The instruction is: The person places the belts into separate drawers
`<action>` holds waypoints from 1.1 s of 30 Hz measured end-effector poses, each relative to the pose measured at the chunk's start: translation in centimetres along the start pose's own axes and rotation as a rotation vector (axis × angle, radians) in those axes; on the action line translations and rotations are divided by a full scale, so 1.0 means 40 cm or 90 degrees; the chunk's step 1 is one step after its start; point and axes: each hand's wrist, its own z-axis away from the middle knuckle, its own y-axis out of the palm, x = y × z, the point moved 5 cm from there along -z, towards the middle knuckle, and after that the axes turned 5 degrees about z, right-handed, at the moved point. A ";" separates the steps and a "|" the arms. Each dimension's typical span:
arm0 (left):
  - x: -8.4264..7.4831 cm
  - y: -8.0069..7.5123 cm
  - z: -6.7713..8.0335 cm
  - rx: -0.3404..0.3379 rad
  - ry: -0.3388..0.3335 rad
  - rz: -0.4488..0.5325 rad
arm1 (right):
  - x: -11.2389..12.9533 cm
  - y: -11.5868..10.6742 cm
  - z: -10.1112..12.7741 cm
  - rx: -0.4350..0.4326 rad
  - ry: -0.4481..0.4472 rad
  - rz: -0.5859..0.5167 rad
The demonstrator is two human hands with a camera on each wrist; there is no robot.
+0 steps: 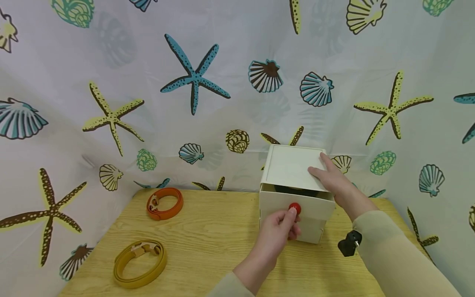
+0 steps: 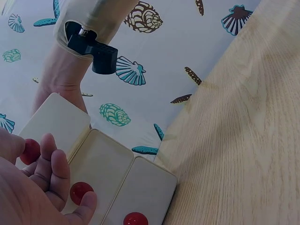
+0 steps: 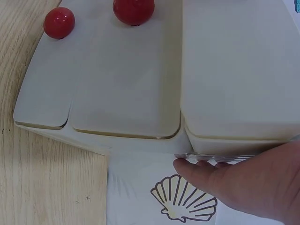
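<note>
A person's left hand point(image 1: 278, 229) is pinching the red knob point(image 1: 295, 208) of the top drawer point(image 1: 297, 208) in a small white drawer box point(image 1: 293, 169) on the desk point(image 1: 208, 239). The right hand point(image 1: 328, 175), fingers flat and released, is pressing the box top just behind that grip. Drawing straight outward while bracing firmly should stop the box sliding. A dark item is lying inside, too hidden to identify.
</note>
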 end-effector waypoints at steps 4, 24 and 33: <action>0.003 0.001 -0.008 -0.006 -0.003 -0.005 | -0.004 -0.003 -0.001 -0.002 0.009 -0.021; 0.003 0.002 -0.042 -0.022 0.007 -0.027 | -0.002 -0.005 -0.006 0.026 0.000 0.000; 0.006 0.002 -0.053 -0.028 -0.005 -0.036 | -0.001 -0.005 -0.006 0.035 0.006 0.009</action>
